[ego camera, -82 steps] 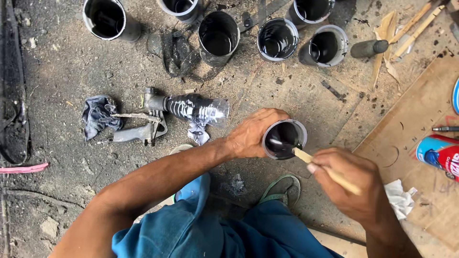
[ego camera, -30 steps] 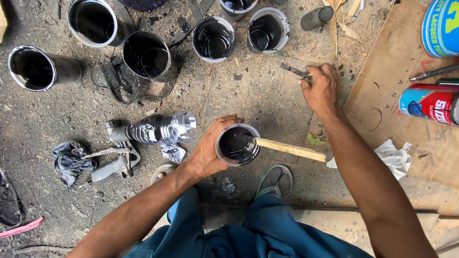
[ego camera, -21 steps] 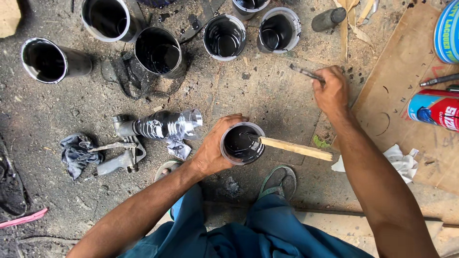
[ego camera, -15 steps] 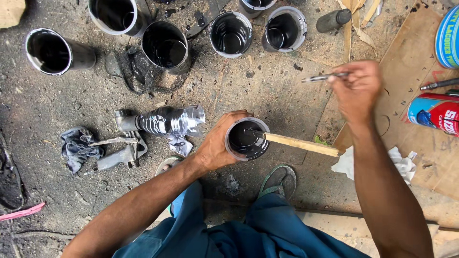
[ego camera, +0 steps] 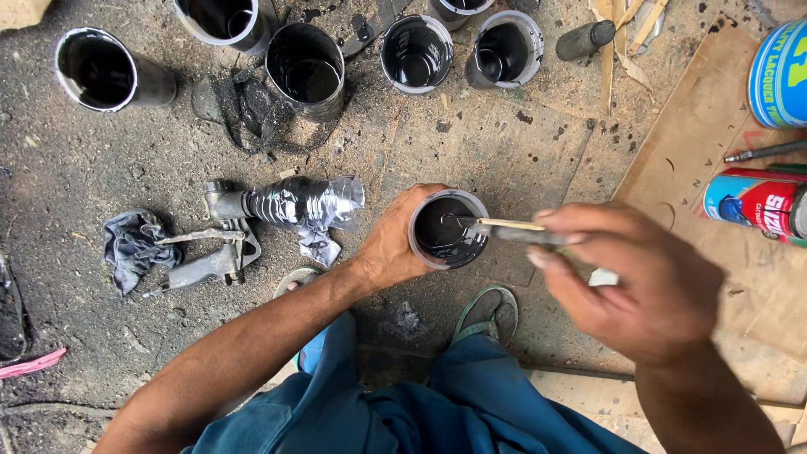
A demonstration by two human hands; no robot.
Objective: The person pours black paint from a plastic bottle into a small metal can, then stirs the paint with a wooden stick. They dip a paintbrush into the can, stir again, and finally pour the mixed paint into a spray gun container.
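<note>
Left hand (ego camera: 395, 244) wrapped round the left side of a small can of black paint (ego camera: 448, 228) standing on the concrete floor (ego camera: 521, 151); right hand (ego camera: 630, 282), blurred, pinches a thin stick (ego camera: 508, 227) whose tip dips over the can's rim. Bare floor far of the can up to a row of open black cans (ego camera: 416, 50). Spray gun (ego camera: 277, 206) lies left; cardboard sheet's (ego camera: 714, 126) edge runs close on the right.

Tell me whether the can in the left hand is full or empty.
Partly full: the can, steadied upright by the left hand, shows glossy black liquid below its rim, with a stick dipped in.
</note>
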